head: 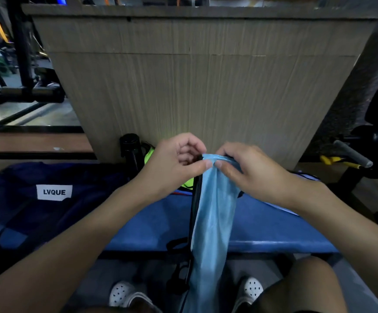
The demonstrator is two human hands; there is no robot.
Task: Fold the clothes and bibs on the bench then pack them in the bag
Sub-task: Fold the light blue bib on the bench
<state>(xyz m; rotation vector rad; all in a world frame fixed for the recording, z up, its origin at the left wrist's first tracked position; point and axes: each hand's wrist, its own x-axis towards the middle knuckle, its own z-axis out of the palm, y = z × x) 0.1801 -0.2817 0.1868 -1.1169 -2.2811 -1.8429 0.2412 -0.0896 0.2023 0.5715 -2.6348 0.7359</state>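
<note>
A wood-grain panel stands behind the blue worktop. The left hand and right hand meet side by side, fingers pinching the top edge of the light-blue garment. Its long axis hangs straight down from the fingers, past the worktop's front edge. The bag lies to the left, nearer the left hand.

A: Light blue bib?
B: It's hanging bunched lengthwise, black edging running down its left side. The left hand and right hand are pinching its top, and its tail is dangling past the blue bench's front edge.
A: Bag?
B: Navy duffel bag is lying slumped just left of the bench, white LVQUE label showing.
A: Others?
B: Neon yellow-green bib is lying at the bench's far end, mostly hidden.
</note>
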